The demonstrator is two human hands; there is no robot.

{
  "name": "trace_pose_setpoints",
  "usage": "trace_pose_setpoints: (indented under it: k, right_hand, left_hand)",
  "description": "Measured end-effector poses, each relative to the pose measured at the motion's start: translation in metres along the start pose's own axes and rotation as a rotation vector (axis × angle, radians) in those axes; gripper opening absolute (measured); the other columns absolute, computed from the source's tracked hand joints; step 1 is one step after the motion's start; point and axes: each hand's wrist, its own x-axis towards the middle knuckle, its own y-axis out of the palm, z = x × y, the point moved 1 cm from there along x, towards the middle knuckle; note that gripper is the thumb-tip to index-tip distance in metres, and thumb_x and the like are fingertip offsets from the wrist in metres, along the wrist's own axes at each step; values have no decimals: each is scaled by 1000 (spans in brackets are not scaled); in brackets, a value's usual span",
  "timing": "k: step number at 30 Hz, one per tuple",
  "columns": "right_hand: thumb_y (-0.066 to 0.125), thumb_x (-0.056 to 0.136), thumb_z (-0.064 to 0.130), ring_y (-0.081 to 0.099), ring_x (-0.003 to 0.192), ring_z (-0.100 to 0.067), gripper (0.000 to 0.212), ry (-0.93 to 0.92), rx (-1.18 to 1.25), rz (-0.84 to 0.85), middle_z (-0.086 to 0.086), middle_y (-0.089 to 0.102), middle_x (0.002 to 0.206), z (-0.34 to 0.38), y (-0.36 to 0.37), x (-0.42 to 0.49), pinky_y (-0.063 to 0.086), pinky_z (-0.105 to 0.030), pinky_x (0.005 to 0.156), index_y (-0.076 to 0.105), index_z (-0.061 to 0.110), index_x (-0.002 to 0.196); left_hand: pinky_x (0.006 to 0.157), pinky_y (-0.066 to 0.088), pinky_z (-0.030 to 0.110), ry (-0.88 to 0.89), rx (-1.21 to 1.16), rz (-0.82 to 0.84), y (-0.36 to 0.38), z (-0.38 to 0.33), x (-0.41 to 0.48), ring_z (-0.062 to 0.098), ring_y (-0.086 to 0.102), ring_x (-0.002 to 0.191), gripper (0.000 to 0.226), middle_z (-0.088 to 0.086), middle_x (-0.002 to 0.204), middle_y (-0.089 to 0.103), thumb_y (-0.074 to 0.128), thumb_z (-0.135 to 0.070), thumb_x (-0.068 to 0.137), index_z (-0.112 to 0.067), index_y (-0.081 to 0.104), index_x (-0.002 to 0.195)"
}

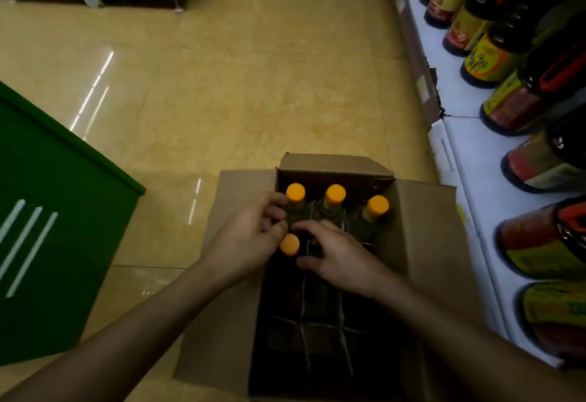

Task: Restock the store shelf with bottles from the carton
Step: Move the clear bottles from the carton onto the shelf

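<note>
Four orange-capped dark bottles (335, 195) were seen upright in the open brown cardboard carton (336, 164), three along its far wall and one in the next row at left. The neck of the far-left bottle (295, 194) was wrapped by the curled fingers of the left hand (250, 233). The right hand (342, 256) was lowered over the middle cell, fingers loosely spread, nothing seen held. The carton's right flap (425, 221) was laid just beside the white store shelf (469, 160); tan tiled floor (253, 84) was left open on the far and left sides
</note>
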Motion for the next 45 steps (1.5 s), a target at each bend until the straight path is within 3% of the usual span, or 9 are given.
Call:
trace_pose_setpoints:
  k: [8, 14, 18, 21, 25, 30, 36, 40, 45]
  right_hand:
    - [67, 95, 44, 43, 127, -9, 47, -119, 8, -155, 10, 51, 137, -12, 40, 13, 35, -23, 98, 54, 33, 138]
    - [64, 98, 39, 55, 114, -6, 24, -137, 145, -237, 12, 62, 120, -12, 37, 0, 47, -36, 98, 62, 30, 120]
    - [62, 99, 41, 57, 110, 5, 23, -166, 252, -311, 17, 65, 117, 6, 11, -18, 46, -23, 90, 64, 36, 121]
    - [64, 98, 38, 61, 110, 5, 24, -246, 325, -397, 17, 68, 115, 24, -15, -33, 48, -16, 88, 66, 36, 122]
    - [61, 92, 45, 66, 111, 0, 30, -382, 445, -504, 13, 73, 111, 50, -48, -53, 54, -20, 93, 66, 33, 119]
    - [56, 95, 34, 72, 110, -17, 32, -528, 629, -575, -1, 77, 108, 75, -71, -67, 58, -31, 94, 65, 19, 121]
    - [51, 95, 35, 72, 102, -21, 32, -550, 822, -532, -4, 75, 104, 87, -75, -72, 57, -38, 92, 67, 18, 117]
    - [48, 95, 40, 74, 103, -18, 41, -489, 818, -493, -3, 77, 113, 85, -75, -70, 58, -34, 88, 63, 16, 125]
    - [46, 93, 70, 69, 111, 0, 58, -338, 649, -448, 21, 72, 117, 67, -54, -62, 54, -34, 96, 53, 33, 137]
  left_hand:
    - [82, 53, 28, 93, 54, 37, 1, 7, 0, 8, 59, 85, 50, -7, 117, 58, 60, -5, 95, -32, 51, 137]
    - [95, 50, 28, 117, 64, 142, 1, 4, -12, 14, 53, 115, 69, -2, 127, 52, 66, 1, 88, -26, 42, 147]
    - [113, 44, 29, 151, -34, 279, 4, 2, -14, 12, 43, 139, 95, -3, 150, 44, 76, 0, 85, -28, 23, 158]
    - [106, 53, 37, 159, -152, 321, 7, 0, -14, 10, 52, 132, 106, -10, 153, 42, 82, -2, 80, -37, 20, 158]
    - [99, 53, 21, 203, -236, 322, 10, -7, -14, 8, 60, 121, 92, -7, 138, 56, 86, -4, 77, -46, 35, 141]
    - [107, 52, 42, 170, -341, 411, 11, -11, -16, 18, 66, 119, 74, 4, 126, 69, 86, -5, 77, -29, 50, 137]
    - [100, 56, 34, 111, -410, 551, 20, -8, -33, 18, 70, 114, 60, -1, 117, 75, 78, 5, 81, -27, 56, 127]
    - [96, 58, 36, 101, -454, 449, 29, -3, -43, 22, 72, 110, 57, 6, 117, 76, 83, -1, 79, -26, 60, 124]
    - [79, 58, 22, 136, -480, 284, 28, -11, -45, 10, 75, 96, 54, -6, 104, 79, 82, -3, 79, -24, 58, 123]
